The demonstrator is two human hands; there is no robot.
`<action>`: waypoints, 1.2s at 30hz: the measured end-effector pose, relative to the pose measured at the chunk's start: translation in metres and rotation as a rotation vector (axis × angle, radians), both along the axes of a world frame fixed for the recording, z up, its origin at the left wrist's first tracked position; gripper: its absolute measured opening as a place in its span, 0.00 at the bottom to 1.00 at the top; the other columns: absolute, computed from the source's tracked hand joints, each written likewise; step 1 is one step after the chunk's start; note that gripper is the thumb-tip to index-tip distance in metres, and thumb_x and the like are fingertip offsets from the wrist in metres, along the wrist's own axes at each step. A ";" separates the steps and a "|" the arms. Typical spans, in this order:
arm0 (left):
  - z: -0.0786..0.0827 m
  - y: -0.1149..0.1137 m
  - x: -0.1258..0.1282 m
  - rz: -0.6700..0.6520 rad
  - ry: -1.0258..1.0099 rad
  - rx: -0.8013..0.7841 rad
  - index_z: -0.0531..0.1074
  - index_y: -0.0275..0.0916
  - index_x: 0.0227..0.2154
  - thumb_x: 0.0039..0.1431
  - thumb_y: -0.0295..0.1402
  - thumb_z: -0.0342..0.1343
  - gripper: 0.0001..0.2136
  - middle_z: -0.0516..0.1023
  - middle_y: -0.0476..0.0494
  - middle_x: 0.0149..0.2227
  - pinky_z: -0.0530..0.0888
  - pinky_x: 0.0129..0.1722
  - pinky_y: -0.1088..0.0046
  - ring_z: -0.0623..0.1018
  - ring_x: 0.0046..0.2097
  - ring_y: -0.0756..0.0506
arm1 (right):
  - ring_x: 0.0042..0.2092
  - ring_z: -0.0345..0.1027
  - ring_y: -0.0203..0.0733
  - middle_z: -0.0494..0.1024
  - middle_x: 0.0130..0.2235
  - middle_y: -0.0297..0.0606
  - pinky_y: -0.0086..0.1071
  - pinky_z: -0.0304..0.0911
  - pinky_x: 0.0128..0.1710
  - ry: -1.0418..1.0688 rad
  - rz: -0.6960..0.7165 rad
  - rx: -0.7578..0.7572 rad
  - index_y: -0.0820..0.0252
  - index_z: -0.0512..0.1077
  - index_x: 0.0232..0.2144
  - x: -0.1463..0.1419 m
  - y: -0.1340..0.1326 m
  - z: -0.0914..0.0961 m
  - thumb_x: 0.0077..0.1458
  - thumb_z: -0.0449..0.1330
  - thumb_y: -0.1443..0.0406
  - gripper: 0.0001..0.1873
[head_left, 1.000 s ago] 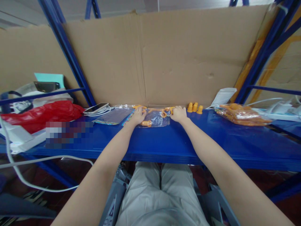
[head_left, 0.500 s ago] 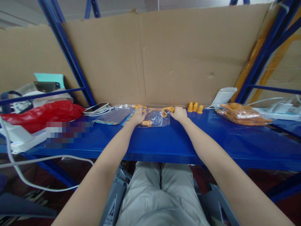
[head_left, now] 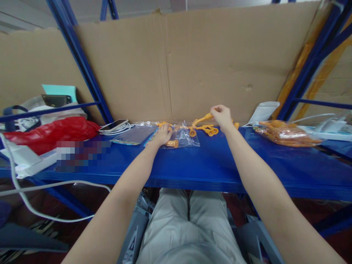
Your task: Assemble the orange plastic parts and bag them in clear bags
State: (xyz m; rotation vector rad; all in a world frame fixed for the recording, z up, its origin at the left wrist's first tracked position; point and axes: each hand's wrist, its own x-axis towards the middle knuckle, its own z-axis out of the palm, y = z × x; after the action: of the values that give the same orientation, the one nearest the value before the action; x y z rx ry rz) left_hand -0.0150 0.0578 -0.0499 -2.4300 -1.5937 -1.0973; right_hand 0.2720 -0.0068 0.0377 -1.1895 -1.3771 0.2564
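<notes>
My left hand (head_left: 163, 135) lies palm down on a clear plastic bag (head_left: 185, 142), fingers stretched forward over it and over orange plastic pieces partly hidden beneath them. An orange cylindrical piece (head_left: 172, 143) is beside that hand, at the bag. My right hand (head_left: 222, 116) pinches one end of an orange pipe-shaped piece (head_left: 202, 119), raised at a slant above the shelf. Below it, orange pieces with round cup ends (head_left: 211, 132) lie just right of the bag. Another round cup end (head_left: 192, 132) shows at the bag's right side.
A flat clear bag (head_left: 132, 135) with a coloured edge lies left, near a phone (head_left: 117, 125) and coiled white cable. At right rests a bag of orange pieces (head_left: 287, 134). Cardboard (head_left: 220, 55) stands behind the blue shelf (head_left: 192, 165); blue posts flank it.
My right hand has risen and moved right, lifting an orange pipe-shaped piece. More cup-ended pieces now show to the right of the bag. My left hand stays in place.
</notes>
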 end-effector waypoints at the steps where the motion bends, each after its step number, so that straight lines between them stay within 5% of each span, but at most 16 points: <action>1: 0.000 0.000 0.000 0.006 -0.001 -0.005 0.62 0.38 0.54 0.61 0.39 0.47 0.20 0.68 0.33 0.59 0.62 0.62 0.54 0.66 0.63 0.38 | 0.34 0.67 0.37 0.74 0.31 0.36 0.31 0.65 0.36 0.051 -0.002 0.012 0.61 0.71 0.31 0.002 0.001 0.000 0.49 0.55 0.67 0.06; 7: 0.000 0.000 0.000 0.003 -0.009 -0.006 0.62 0.38 0.54 0.61 0.38 0.47 0.20 0.68 0.31 0.58 0.62 0.62 0.53 0.66 0.62 0.37 | 0.26 0.61 0.32 0.68 0.27 0.31 0.28 0.61 0.27 0.241 0.068 -0.012 0.60 0.71 0.29 0.009 -0.005 0.005 0.49 0.55 0.66 0.05; 15: 0.002 -0.001 0.001 -0.008 0.014 -0.029 0.62 0.35 0.55 0.61 0.36 0.46 0.20 0.68 0.31 0.58 0.59 0.64 0.55 0.66 0.62 0.37 | 0.31 0.66 0.34 0.72 0.30 0.36 0.25 0.60 0.26 0.217 0.333 -0.077 0.60 0.73 0.31 0.004 -0.025 0.011 0.51 0.54 0.68 0.07; 23: 0.001 0.001 0.000 -0.025 0.005 -0.019 0.63 0.38 0.54 0.60 0.37 0.48 0.20 0.68 0.33 0.58 0.60 0.64 0.54 0.66 0.62 0.37 | 0.21 0.59 0.28 0.70 0.21 0.30 0.23 0.57 0.22 0.034 0.263 -0.249 0.63 0.71 0.23 -0.005 -0.023 0.002 0.47 0.57 0.75 0.06; 36: 0.007 -0.008 0.002 -0.035 0.043 -0.111 0.61 0.37 0.57 0.61 0.38 0.46 0.22 0.66 0.34 0.60 0.59 0.63 0.56 0.64 0.63 0.38 | 0.20 0.64 0.30 0.70 0.16 0.31 0.23 0.63 0.22 -0.101 0.357 -0.395 0.62 0.67 0.17 -0.029 -0.030 -0.006 0.44 0.63 0.79 0.13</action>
State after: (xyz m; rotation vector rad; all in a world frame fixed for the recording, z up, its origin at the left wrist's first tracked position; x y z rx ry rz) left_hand -0.0127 0.0503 -0.0431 -2.5419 -1.6473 -0.9792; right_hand 0.2428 -0.0368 0.0318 -1.2814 -1.6759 0.7581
